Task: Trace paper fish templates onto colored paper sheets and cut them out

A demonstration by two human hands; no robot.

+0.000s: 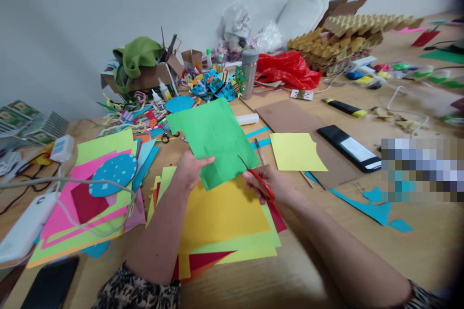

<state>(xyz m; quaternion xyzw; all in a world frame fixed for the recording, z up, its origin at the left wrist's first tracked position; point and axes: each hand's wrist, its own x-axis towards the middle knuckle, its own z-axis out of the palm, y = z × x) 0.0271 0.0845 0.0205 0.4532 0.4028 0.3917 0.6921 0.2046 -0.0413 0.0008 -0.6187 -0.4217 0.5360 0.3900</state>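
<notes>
My left hand (191, 170) pinches the lower left edge of a green paper sheet (217, 137), its thumb lying on top. The sheet is held tilted above a stack of coloured paper, and a notch is cut from its upper left corner. Red-handled scissors (261, 184) are in my right hand (270, 181), fingers closed round the handles. One dark blade shows over the sheet's lower right part; whether it is cutting there I cannot tell. Beneath both hands lies a yellow-orange sheet (224, 217) on top of the stack.
A pale yellow piece (295, 150) and a phone (348, 147) lie on brown cardboard (286, 118) at right. Blue scraps (366, 207) lie nearby. More coloured paper (58, 207) is at left. A steel bottle (248, 75), craft scraps and egg trays (329, 46) stand behind.
</notes>
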